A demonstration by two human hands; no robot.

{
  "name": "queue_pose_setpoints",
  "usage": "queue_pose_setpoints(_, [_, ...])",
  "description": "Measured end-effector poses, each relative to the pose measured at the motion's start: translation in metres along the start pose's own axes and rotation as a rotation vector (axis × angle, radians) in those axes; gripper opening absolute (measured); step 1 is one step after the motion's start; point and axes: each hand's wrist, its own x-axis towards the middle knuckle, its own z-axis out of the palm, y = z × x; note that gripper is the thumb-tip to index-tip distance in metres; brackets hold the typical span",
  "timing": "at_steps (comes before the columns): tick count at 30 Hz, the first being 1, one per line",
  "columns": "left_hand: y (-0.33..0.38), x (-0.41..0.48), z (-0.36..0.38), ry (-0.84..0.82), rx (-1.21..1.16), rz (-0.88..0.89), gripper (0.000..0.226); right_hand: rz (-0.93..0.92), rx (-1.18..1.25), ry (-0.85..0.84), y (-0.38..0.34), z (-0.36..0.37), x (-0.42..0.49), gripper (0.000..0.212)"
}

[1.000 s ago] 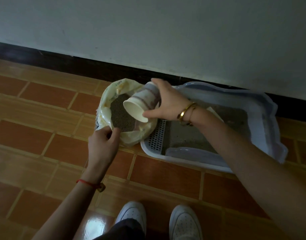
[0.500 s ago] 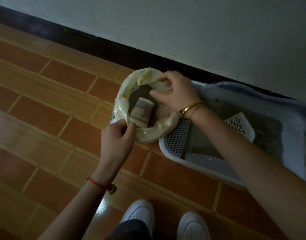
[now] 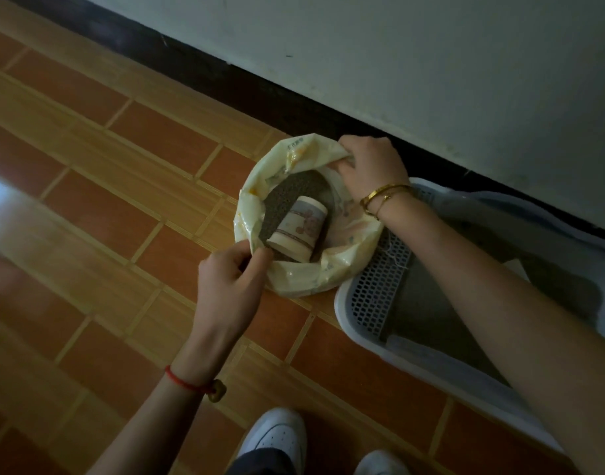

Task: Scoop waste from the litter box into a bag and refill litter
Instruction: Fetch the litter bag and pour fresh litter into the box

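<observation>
Left hand (image 3: 230, 279): is pinching the litter bag (image 3: 304, 282)'s near rim.
Right hand (image 3: 373, 166): is gripping its far rim.
Care: probably keeping the mouth level, avoiding spills.

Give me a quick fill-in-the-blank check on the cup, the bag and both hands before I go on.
1. The paper cup lies on its ____ on the grey litter.
2. The left hand and the right hand each grip the ____ of the litter bag.
3. The litter box stands on the floor to the ____ of the bag.

Missing words: side; rim; right.
</observation>
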Motion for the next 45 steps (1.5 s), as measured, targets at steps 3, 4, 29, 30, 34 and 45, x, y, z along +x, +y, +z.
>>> queue_pose_setpoints(3, [0.007,0.004,-0.011,0.007,-0.044,-0.064,0.04,-0.028,-0.026,0.001,-0.009,-0.005,0.01,0.019])
queue_pose_setpoints(4, [0.011,0.006,-0.017,0.006,-0.071,-0.094,0.039,-0.03,-0.033,-0.007,-0.014,-0.008,0.013,0.019])
queue_pose_setpoints(29, [0.395,-0.129,-0.273,-0.125,0.012,-0.249,0.041,0.148,0.039,-0.142,-0.257,-0.405,-0.079,0.038])
queue_pose_setpoints(30, [0.415,-0.136,-0.283,-0.132,0.016,-0.238,0.038,0.147,0.037,-0.139,-0.267,-0.428,-0.085,0.039])
queue_pose_setpoints(34, [0.486,-0.164,-0.317,-0.172,0.027,-0.207,0.037,0.158,0.04,-0.108,-0.302,-0.509,-0.109,0.045])
queue_pose_setpoints(45, [0.596,-0.211,-0.36,-0.321,0.112,-0.056,0.038,0.366,0.074,0.064,-0.339,-0.633,-0.202,0.025])
